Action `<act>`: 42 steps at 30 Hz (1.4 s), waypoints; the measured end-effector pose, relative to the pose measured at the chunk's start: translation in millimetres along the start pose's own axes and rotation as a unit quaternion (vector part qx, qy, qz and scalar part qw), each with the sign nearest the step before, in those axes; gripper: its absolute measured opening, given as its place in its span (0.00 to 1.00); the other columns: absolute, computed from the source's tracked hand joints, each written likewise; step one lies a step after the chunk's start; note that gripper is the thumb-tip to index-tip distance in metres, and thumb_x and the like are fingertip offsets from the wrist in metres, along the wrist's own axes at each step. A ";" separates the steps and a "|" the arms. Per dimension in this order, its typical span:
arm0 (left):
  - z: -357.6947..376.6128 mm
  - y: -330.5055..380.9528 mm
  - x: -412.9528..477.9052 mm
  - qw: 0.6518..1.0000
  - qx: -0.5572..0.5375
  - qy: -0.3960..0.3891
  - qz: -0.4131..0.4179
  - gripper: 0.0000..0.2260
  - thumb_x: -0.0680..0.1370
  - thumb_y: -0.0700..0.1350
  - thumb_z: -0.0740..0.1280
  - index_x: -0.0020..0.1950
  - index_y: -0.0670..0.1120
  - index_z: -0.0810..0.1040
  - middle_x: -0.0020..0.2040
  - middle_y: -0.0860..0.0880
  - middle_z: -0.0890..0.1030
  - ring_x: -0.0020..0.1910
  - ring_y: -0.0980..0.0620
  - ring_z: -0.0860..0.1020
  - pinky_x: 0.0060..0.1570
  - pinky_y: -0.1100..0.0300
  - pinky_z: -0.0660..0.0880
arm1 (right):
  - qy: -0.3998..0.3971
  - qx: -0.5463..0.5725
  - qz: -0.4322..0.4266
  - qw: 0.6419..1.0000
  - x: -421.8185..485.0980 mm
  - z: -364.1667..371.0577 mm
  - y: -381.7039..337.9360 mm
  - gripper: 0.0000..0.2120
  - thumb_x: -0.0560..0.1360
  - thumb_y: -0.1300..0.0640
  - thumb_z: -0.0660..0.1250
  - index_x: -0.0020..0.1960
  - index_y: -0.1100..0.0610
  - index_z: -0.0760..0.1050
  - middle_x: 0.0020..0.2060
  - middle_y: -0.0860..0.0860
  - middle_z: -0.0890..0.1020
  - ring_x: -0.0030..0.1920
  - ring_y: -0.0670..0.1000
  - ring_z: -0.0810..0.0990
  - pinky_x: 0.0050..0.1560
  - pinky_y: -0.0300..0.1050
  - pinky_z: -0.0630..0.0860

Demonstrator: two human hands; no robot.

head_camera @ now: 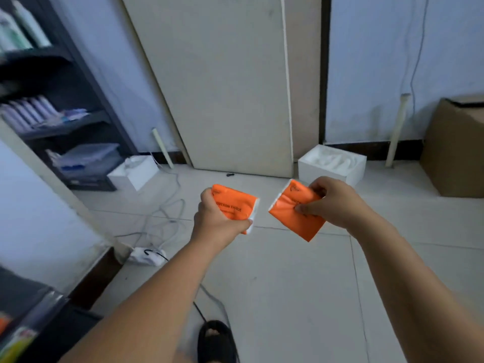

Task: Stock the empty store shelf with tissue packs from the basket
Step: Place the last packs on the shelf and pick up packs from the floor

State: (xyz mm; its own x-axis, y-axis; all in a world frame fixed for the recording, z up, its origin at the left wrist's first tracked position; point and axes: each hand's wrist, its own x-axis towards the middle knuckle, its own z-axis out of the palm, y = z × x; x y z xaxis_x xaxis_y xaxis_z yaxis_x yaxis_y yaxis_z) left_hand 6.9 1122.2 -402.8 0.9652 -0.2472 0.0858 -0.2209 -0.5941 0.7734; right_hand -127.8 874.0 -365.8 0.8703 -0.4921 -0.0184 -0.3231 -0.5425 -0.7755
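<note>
Bare forearms [157, 297], left hand [217, 218], right hand [334, 203], black open-toed slipper [217, 343] on foot

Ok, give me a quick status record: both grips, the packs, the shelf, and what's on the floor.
left grip: holds left pack, orange
right grip: pinches right pack, orange, tilted
packs: apart, in mid-air, not yet placed
shelf: far left, dark, visible tiers hold goods
floor: power strip, foam box, carton
</note>
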 end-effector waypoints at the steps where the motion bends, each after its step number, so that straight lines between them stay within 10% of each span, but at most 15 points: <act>1: -26.9 10.2 -6.1 1.000 -0.004 0.027 0.012 0.48 0.53 0.63 0.80 0.66 0.63 0.58 0.59 0.55 0.78 0.57 0.51 0.81 0.58 0.48 0.80 | 0.007 0.001 -0.020 1.000 -5.5 -2.5 -24.0 0.19 0.66 0.49 0.82 0.51 0.48 0.78 0.46 0.46 0.80 0.44 0.45 0.78 0.41 0.45 0.74; 18: -389.4 15.0 -200.6 0.932 -0.146 0.322 0.086 0.45 0.64 0.57 0.84 0.71 0.55 0.59 0.65 0.53 0.74 0.61 0.54 0.78 0.60 0.53 0.76 | -0.071 0.014 -0.324 0.943 -186.1 70.0 -347.9 0.20 0.65 0.54 0.83 0.50 0.54 0.77 0.44 0.49 0.82 0.42 0.48 0.79 0.36 0.43 0.72; 22: -444.1 -13.3 -238.5 0.902 -0.179 0.390 0.054 0.34 0.69 0.60 0.78 0.68 0.56 0.63 0.59 0.55 0.76 0.58 0.52 0.79 0.60 0.50 0.77 | -0.086 0.007 -0.378 0.922 -223.4 101.3 -399.3 0.21 0.63 0.51 0.84 0.48 0.51 0.75 0.42 0.44 0.81 0.44 0.48 0.80 0.43 0.47 0.78; 26: -485.3 -37.2 -286.2 0.873 -0.218 0.434 0.041 0.21 0.80 0.42 0.70 0.69 0.52 0.67 0.51 0.55 0.78 0.48 0.57 0.79 0.43 0.66 0.75 | -0.110 0.009 -0.426 0.898 -261.3 141.3 -439.7 0.20 0.64 0.50 0.83 0.49 0.50 0.75 0.42 0.44 0.81 0.44 0.47 0.80 0.44 0.46 0.78; 42: -559.3 -186.4 -397.1 0.776 -0.290 0.560 -0.013 0.10 0.81 0.38 0.69 0.60 0.49 0.77 0.56 0.48 0.86 0.60 0.43 0.83 0.65 0.43 0.77 | -0.160 0.033 -0.556 0.815 -323.7 318.9 -524.8 0.19 0.66 0.52 0.82 0.50 0.49 0.74 0.41 0.43 0.81 0.42 0.45 0.79 0.42 0.44 0.74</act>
State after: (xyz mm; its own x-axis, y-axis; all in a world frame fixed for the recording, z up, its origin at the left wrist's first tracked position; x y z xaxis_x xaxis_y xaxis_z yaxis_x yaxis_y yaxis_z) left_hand -256.8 1759.2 -229.7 0.5558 0.7731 0.3056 -0.4125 -0.0627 0.9088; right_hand -121.4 1535.1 -154.1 0.6674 0.4878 0.5627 0.7429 -0.4891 -0.4571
